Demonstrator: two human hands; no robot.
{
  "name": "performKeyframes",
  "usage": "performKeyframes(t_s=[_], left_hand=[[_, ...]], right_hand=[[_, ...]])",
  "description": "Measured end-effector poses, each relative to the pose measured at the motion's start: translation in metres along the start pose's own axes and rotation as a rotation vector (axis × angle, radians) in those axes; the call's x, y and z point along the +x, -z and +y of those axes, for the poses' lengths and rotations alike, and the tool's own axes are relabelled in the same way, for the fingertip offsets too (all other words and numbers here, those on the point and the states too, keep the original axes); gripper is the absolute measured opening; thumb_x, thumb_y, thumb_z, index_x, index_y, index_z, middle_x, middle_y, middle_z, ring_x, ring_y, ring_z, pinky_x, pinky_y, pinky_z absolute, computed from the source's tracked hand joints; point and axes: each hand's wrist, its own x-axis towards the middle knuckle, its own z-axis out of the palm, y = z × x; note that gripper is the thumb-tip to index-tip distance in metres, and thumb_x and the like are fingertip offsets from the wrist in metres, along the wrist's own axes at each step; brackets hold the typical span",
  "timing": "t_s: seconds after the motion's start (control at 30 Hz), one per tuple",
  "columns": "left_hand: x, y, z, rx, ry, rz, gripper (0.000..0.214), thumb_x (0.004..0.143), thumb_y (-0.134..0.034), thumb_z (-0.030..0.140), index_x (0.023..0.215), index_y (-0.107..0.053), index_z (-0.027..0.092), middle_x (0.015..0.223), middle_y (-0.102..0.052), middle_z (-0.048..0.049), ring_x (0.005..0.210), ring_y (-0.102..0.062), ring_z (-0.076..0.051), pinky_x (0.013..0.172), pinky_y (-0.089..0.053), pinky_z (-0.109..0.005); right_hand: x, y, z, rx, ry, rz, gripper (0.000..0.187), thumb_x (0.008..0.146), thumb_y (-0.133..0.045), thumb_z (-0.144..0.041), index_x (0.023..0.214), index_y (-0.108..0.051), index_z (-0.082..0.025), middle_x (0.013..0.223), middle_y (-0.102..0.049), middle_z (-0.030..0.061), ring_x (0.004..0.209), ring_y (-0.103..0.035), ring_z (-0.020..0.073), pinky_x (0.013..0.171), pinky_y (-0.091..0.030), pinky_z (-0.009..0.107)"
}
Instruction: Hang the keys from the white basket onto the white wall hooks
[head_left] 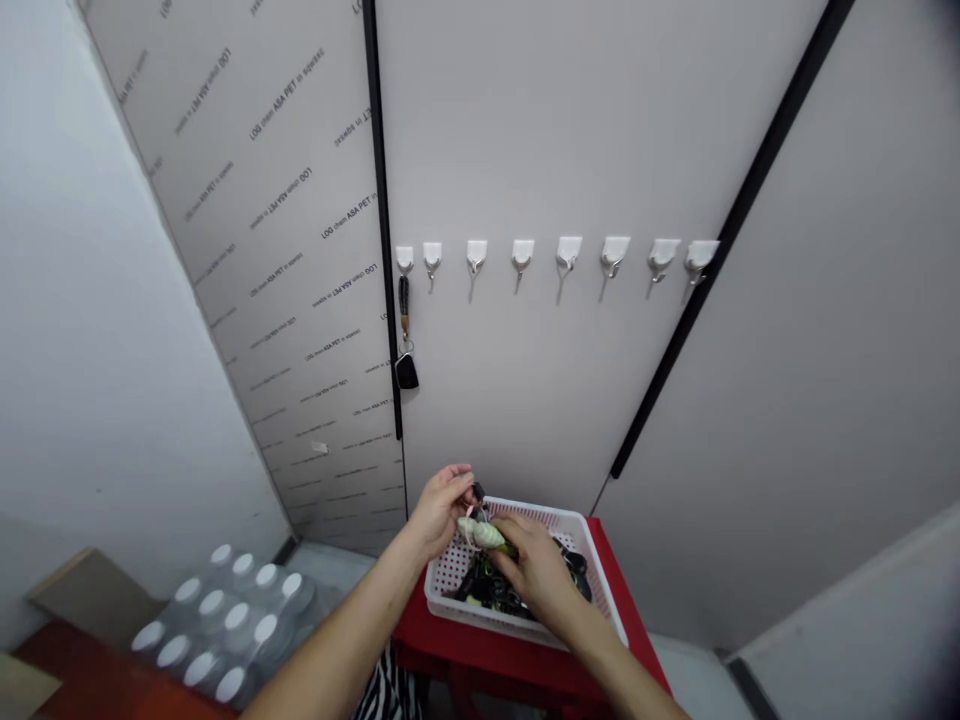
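Observation:
Above a white perforated basket both my hands meet around a keychain with a pale green, ridged charm. My left hand pinches its upper end, where a small black piece shows at the fingertips. The fingers of my right hand close on the charm's lower, greener end. Beneath them lies a tangle of dark keys and keychains, partly hidden by my right hand. On the leftmost wall hook hangs a black key fob with a braided strap.
The basket stands on a red stool against a light panel. Several white adhesive hooks run in a row across the panel. Shrink-wrapped bottles with white caps stand at lower left, beside a cardboard piece.

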Motion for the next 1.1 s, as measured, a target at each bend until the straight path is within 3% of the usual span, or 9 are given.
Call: performKeyframes(t_s=[0.17,0.3,0.37,0.5,0.73,1.1], left_hand=[[-0.004,-0.002,0.003,-0.042,-0.06,-0.061,0.025,0.052,-0.055,0.016,0.073,-0.042,0.014,0.039,-0.036,0.0092,0.037,-0.033,-0.002,0.042,-0.026,-0.015],[-0.008,-0.003,0.003,0.006,-0.084,-0.125,0.022,0.051,-0.054,0.015,0.07,-0.042,0.014,0.039,-0.034,0.0093,0.037,-0.031,-0.001,0.042,-0.025,-0.015],[-0.01,-0.006,0.003,0.052,-0.086,-0.168,0.022,0.051,-0.054,0.015,0.069,-0.042,0.014,0.041,-0.035,0.0088,0.038,-0.032,-0.002,0.042,-0.025,-0.015],[-0.013,-0.009,0.003,0.162,-0.085,-0.219,0.02,0.052,-0.053,0.015,0.069,-0.042,0.014,0.042,-0.038,0.008,0.038,-0.033,-0.002,0.04,-0.027,-0.015],[-0.015,-0.006,0.01,0.309,-0.098,-0.25,0.016,0.053,-0.049,0.014,0.066,-0.039,0.015,0.041,-0.036,0.009,0.035,-0.031,-0.002,0.038,-0.028,-0.015],[-0.016,-0.002,0.014,0.354,-0.115,-0.214,0.014,0.048,-0.045,0.01,0.06,-0.039,0.015,0.041,-0.035,0.0087,0.037,-0.029,-0.001,0.04,-0.024,-0.015]], right_hand=[[0.002,0.002,-0.009,0.616,-0.226,-0.18,0.019,0.063,-0.039,-0.019,0.072,-0.054,-0.014,0.064,-0.054,-0.0001,0.065,-0.048,0.0124,0.061,-0.036,0.023],[0.007,-0.001,-0.008,0.87,-0.48,-0.117,0.027,0.067,-0.034,-0.034,0.059,-0.051,-0.014,0.051,-0.049,-0.0014,0.052,-0.045,0.0099,0.052,-0.034,0.021],[0.012,-0.001,-0.008,0.854,-0.53,-0.025,0.031,0.066,-0.035,-0.04,0.052,-0.046,-0.015,0.045,-0.044,-0.0035,0.044,-0.04,0.0079,0.045,-0.03,0.019],[0.023,0.003,-0.011,0.729,-0.475,0.116,0.031,0.062,-0.041,-0.044,0.051,-0.041,-0.015,0.044,-0.037,-0.0057,0.042,-0.033,0.0058,0.041,-0.024,0.018],[0.04,0.013,-0.022,0.716,-0.488,-0.017,0.03,0.06,-0.043,-0.043,0.054,-0.041,-0.014,0.047,-0.037,-0.0059,0.044,-0.032,0.0047,0.043,-0.024,0.017],[0.058,0.011,-0.03,0.681,-0.379,0.013,0.012,0.058,-0.043,-0.025,0.053,-0.044,-0.015,0.049,-0.042,-0.0051,0.049,-0.037,0.0063,0.049,-0.029,0.018]])
